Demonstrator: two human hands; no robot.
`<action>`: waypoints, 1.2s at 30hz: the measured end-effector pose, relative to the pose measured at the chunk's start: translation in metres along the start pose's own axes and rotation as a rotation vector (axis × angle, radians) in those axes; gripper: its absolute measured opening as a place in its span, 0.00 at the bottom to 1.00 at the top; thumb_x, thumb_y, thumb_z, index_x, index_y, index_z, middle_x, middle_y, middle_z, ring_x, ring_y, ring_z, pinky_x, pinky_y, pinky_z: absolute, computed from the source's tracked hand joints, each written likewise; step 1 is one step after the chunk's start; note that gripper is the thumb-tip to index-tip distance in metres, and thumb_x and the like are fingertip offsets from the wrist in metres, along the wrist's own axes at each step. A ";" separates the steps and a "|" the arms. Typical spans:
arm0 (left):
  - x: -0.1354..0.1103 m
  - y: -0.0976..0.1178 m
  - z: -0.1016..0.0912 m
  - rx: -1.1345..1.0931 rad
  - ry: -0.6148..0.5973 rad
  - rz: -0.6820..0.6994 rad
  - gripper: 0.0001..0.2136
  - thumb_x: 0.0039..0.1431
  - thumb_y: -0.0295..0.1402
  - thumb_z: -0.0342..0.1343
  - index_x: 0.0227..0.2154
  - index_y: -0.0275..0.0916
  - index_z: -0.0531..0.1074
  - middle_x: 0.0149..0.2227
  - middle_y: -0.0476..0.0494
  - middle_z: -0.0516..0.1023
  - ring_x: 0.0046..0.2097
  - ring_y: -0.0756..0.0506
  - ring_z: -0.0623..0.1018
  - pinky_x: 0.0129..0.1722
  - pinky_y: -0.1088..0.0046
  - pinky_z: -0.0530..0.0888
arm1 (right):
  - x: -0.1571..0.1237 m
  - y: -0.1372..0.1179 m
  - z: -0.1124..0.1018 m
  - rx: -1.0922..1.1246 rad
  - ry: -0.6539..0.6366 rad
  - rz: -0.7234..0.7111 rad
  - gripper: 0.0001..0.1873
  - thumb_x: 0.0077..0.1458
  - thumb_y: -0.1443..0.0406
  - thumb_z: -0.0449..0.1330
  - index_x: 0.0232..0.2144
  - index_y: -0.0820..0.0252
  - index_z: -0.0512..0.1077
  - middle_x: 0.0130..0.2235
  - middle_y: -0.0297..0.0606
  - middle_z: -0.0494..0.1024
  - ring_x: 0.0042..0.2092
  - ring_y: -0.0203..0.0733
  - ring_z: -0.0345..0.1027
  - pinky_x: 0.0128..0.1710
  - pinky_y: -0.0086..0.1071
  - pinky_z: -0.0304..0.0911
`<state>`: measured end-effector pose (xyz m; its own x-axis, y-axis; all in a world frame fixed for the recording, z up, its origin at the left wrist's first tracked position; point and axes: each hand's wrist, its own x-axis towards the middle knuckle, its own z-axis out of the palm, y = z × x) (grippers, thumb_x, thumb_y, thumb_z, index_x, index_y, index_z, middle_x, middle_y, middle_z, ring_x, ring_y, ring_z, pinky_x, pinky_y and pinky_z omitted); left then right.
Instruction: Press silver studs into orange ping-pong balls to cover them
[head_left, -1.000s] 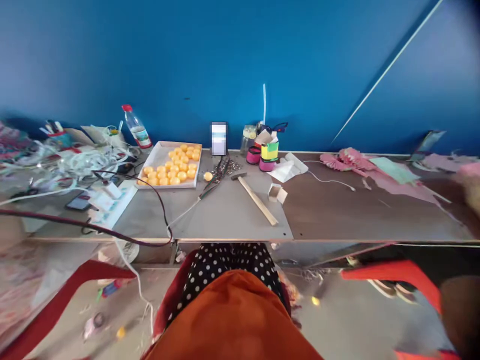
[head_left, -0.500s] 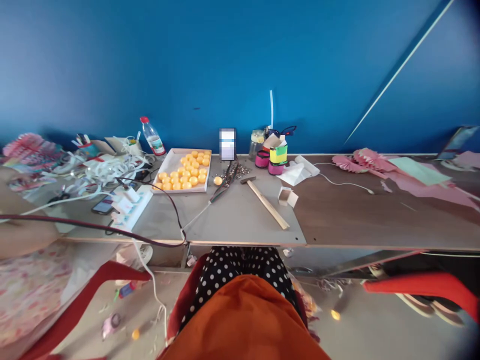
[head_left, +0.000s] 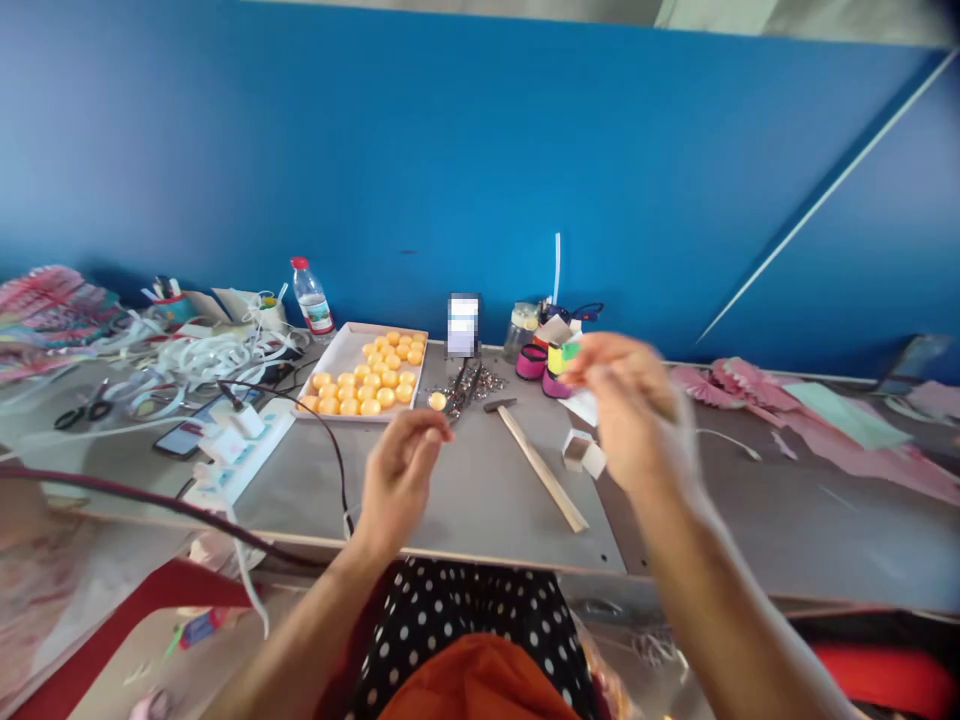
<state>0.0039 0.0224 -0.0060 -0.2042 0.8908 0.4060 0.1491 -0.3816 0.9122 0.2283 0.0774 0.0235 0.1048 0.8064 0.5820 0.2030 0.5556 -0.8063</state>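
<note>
My left hand [head_left: 401,475] is over the grey table near its front, fingers curled and thumb against the index finger; whatever it may hold is hidden. Just beyond its fingertips lies a single orange ball [head_left: 437,401], beside a dark tool [head_left: 454,396] and a scatter of small metal pieces [head_left: 487,382]. My right hand [head_left: 637,415] is raised in front of the pink and yellow pouches [head_left: 532,362], blurred by motion, its fingers partly bent. Between the hands a hammer [head_left: 541,468] with a wooden handle lies on the table, and a small open white box [head_left: 577,450] is beside it.
A white tray [head_left: 339,352] of orange balls stands at the left, with a bottle [head_left: 312,300] behind it. A power strip [head_left: 259,450], phone [head_left: 184,437] and tangled white straps [head_left: 210,355] crowd the far left. A dark cable [head_left: 150,492] crosses the front. Pink paper [head_left: 847,440] lies right.
Both my hands have come into view over the table, the right one higher. The camera view has tilted upward. The hammer and tray look unmoved on the table.
</note>
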 end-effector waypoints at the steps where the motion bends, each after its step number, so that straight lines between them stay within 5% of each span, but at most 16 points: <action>1: 0.018 -0.015 0.011 -0.046 -0.027 -0.040 0.09 0.57 0.38 0.54 0.35 0.37 0.72 0.33 0.44 0.76 0.36 0.47 0.76 0.38 0.70 0.73 | 0.009 0.014 0.011 -0.022 -0.018 0.047 0.15 0.58 0.59 0.54 0.47 0.58 0.69 0.39 0.38 0.74 0.38 0.40 0.70 0.41 0.40 0.68; 6: 0.081 -0.094 0.073 -0.069 0.044 -0.135 0.09 0.59 0.36 0.49 0.35 0.37 0.70 0.29 0.45 0.74 0.32 0.47 0.75 0.35 0.71 0.72 | 0.048 0.117 0.069 -0.314 -0.025 0.147 0.17 0.52 0.63 0.53 0.42 0.63 0.72 0.37 0.44 0.75 0.37 0.43 0.68 0.42 0.40 0.66; 10: 0.085 -0.134 0.109 0.014 -0.046 -0.046 0.09 0.60 0.32 0.46 0.34 0.37 0.70 0.33 0.42 0.76 0.35 0.46 0.75 0.37 0.70 0.72 | 0.068 0.181 0.103 -0.518 -0.041 0.138 0.20 0.50 0.68 0.51 0.44 0.63 0.73 0.38 0.45 0.74 0.38 0.44 0.68 0.44 0.38 0.65; 13: 0.081 -0.154 0.119 0.059 -0.018 0.011 0.09 0.61 0.31 0.46 0.38 0.36 0.70 0.35 0.40 0.76 0.37 0.46 0.76 0.38 0.69 0.72 | 0.083 0.207 0.120 -0.621 -0.096 0.112 0.23 0.54 0.70 0.48 0.50 0.64 0.71 0.42 0.47 0.73 0.41 0.44 0.67 0.46 0.38 0.64; 16: 0.080 -0.167 0.116 0.161 0.016 0.034 0.10 0.62 0.31 0.45 0.35 0.37 0.71 0.32 0.41 0.76 0.35 0.46 0.76 0.36 0.69 0.72 | 0.097 0.223 0.136 -0.730 -0.150 0.057 0.24 0.57 0.71 0.47 0.55 0.61 0.67 0.44 0.46 0.72 0.46 0.45 0.65 0.48 0.37 0.61; 23: 0.077 -0.171 0.112 0.181 -0.109 0.152 0.09 0.63 0.28 0.44 0.36 0.38 0.71 0.33 0.42 0.77 0.35 0.47 0.77 0.36 0.72 0.73 | 0.112 0.243 0.168 -1.007 -0.180 0.086 0.27 0.58 0.70 0.50 0.60 0.55 0.60 0.42 0.47 0.70 0.45 0.49 0.61 0.45 0.40 0.55; 36: 0.079 -0.170 0.111 0.170 -0.108 0.154 0.09 0.63 0.26 0.45 0.37 0.38 0.70 0.33 0.42 0.76 0.35 0.47 0.77 0.34 0.74 0.73 | 0.119 0.258 0.166 -1.138 -0.228 0.101 0.28 0.60 0.71 0.48 0.61 0.51 0.58 0.42 0.47 0.69 0.45 0.51 0.60 0.43 0.42 0.52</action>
<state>0.0695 0.1845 -0.1355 -0.0634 0.8498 0.5233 0.3325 -0.4764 0.8139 0.1312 0.3509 -0.1329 0.0165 0.9185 0.3952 0.9724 0.0772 -0.2200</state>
